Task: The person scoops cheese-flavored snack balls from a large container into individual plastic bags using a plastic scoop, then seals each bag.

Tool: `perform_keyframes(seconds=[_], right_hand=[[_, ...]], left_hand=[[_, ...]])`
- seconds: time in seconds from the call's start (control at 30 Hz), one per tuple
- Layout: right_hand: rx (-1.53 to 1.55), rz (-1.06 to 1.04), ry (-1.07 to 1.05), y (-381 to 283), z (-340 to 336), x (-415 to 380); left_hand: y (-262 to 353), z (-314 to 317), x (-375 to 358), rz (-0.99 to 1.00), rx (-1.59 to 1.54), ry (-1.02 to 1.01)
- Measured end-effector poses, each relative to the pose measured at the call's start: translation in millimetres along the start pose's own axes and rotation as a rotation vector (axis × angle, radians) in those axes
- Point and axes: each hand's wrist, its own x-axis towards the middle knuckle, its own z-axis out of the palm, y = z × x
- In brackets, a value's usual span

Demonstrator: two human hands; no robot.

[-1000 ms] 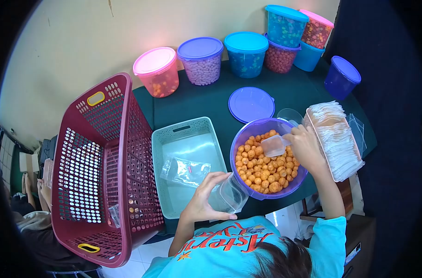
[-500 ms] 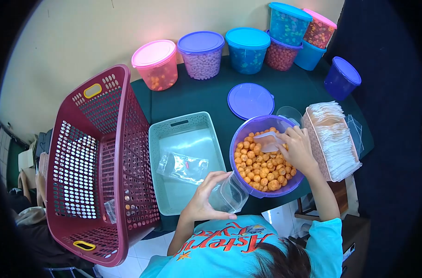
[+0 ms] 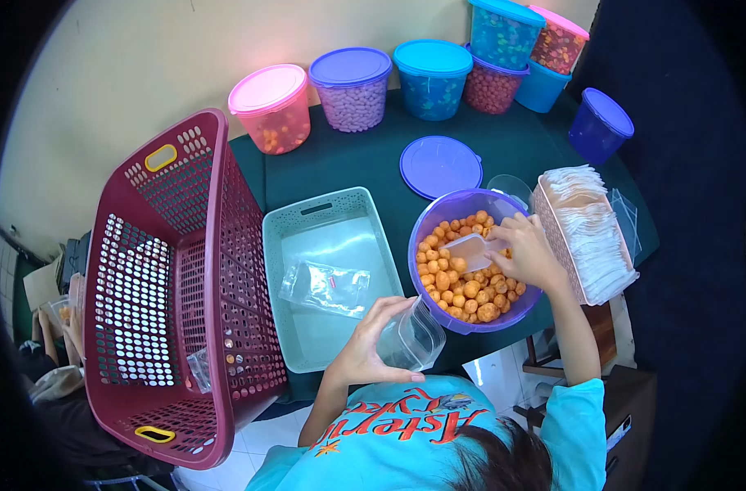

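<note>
A purple tub (image 3: 418,286) full of round orange snack balls (image 3: 471,295) stands in front of me. My right hand (image 3: 524,250) is closed round the handle of a clear plastic scoop (image 3: 469,251), its blade among the snack balls. Beside the tub's near left rim, my left hand (image 3: 371,348) grips a clear plastic cup (image 3: 411,337), tilted with its mouth toward the tub. No snack balls show in the cup. The tub's purple lid (image 3: 441,167) lies flat on the table behind it.
A pale green tray (image 3: 328,344) holding a clear packet (image 3: 325,288) sits left, beside a tall maroon basket (image 3: 217,327). Right stands a pink box (image 3: 557,245) of white packets. Lidded tubs (image 3: 352,90) line the back. Another person's hand (image 3: 72,327) shows far left.
The scoop's blade has turned and sits lower among the snack balls, with my right hand round its handle. My left hand still holds the cup near the rim. The whole view has shifted slightly.
</note>
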Motion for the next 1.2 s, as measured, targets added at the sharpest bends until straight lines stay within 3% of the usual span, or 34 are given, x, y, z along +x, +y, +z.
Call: perform_keyframes(seconds=[0.3, 0.47, 0.6, 0.67, 0.9, 1.07, 1.2], right_hand=[[0.086, 0.029, -0.141, -0.1, 11.4, -3.5], [0.089, 0.068, -0.347, -8.9, 9.1, 3.1], [0.129, 0.075, -0.380, -2.5, 21.9, 2.0], [0.198, 0.150, -0.518, -1.5, 22.5, 5.2], [0.401, 0.107, -0.539, -2.8, 24.1, 9.0], [0.409, 0.202, -0.602, 0.1, 24.9, 9.1], [0.420, 0.233, -0.503, 2.7, 17.0, 5.6]], left_hand=[[-3.2, -0.2, 3.2, 0.009, -0.013, -0.048], [-1.6, -0.7, 1.4, 0.005, -0.017, -0.059], [-0.4, -0.8, 0.1, -0.011, -0.017, -0.052], [0.1, -0.5, -0.3, -0.013, -0.015, -0.050], [-1.0, 1.2, -1.3, -0.010, -0.016, -0.054], [1.7, 4.0, -1.6, 0.000, -0.026, -0.038], [3.4, 4.0, -2.5, -0.021, -0.014, 0.007]])
